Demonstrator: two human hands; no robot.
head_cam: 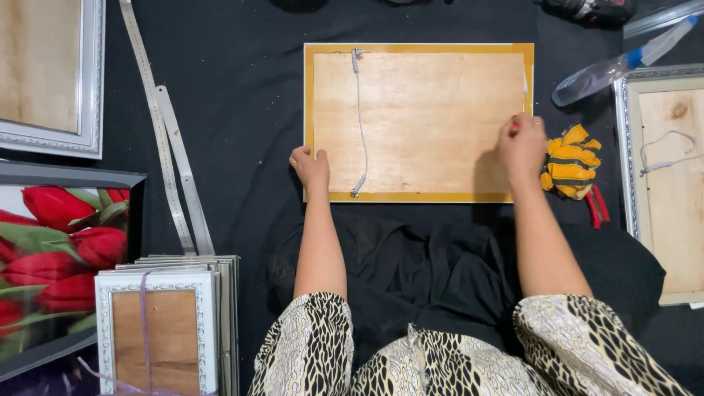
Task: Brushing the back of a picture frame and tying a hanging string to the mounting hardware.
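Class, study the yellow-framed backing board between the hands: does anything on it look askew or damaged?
Yes. The hanging cord on the backing board sags loose near the left hand, and a pale torn strip marks its right edge.

A yellow-bordered picture frame is laid face down and flat on black cloth, its plywood backing turned up, with a hanging cord strung down its left side.
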